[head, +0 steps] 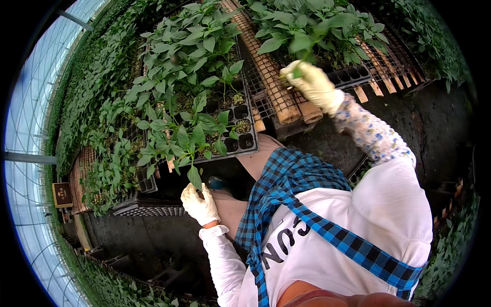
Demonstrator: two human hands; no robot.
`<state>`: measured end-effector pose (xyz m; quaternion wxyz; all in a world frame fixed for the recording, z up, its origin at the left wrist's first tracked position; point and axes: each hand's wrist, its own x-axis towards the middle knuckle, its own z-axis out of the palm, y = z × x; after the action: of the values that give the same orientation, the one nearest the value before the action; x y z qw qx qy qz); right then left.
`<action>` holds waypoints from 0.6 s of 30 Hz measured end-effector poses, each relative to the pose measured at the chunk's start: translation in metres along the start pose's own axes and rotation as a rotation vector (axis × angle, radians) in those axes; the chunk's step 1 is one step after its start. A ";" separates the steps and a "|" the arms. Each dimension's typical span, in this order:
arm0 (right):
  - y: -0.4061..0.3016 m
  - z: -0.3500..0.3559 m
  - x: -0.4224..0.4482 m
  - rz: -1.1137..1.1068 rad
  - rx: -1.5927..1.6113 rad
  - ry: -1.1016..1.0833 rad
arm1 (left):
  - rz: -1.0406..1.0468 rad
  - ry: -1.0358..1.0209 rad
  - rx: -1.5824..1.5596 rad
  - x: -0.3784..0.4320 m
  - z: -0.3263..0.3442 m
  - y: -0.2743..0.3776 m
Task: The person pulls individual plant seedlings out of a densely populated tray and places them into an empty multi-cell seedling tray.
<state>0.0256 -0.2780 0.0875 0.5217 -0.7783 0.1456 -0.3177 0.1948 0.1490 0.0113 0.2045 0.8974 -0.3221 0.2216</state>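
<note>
A pale gloved right hand, my right hand (pixel 316 86), is closed around a leafy seedling (pixel 303 44), which looks like pepper. Its leaves blur above my fingers, and a bit of root or stem pokes out on the left of the fist. Down by the near edge of a black cell tray (pixel 245 142), my left hand (pixel 200 203), also gloved, has its fingers loosely bent. A drooping leaf (pixel 194 177) reaches its fingertips; whether they pinch it is unclear. Seedlings (pixel 191 130) fill much of this tray, while several cells near its right corner hold no plant.
A second seedling tray (pixel 351 75) lies beneath my right hand on a slatted, mesh-covered bench. Bamboo poles (pixel 287 111) under netting run between the trays. Stacked black trays (pixel 149 209) sit left of my legs. Greenhouse framing (pixel 30 157) curves along the left, and dark ground covering (pixel 145 238) lies below.
</note>
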 end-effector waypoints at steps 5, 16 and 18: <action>0.043 -0.096 -0.009 0.090 -0.065 0.252 | -0.039 -0.015 0.024 -0.001 0.000 -0.004; 0.069 -0.118 0.000 0.285 -0.948 0.105 | -0.068 -0.086 0.018 0.002 0.002 0.003; 0.067 -0.111 0.001 0.256 -1.030 0.169 | -0.069 -0.107 -0.004 0.003 -0.001 0.006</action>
<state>-0.0388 -0.3860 0.0557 0.0934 -0.8811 0.4180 -0.2003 0.1925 0.1446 0.0152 0.1961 0.9182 -0.3017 0.1654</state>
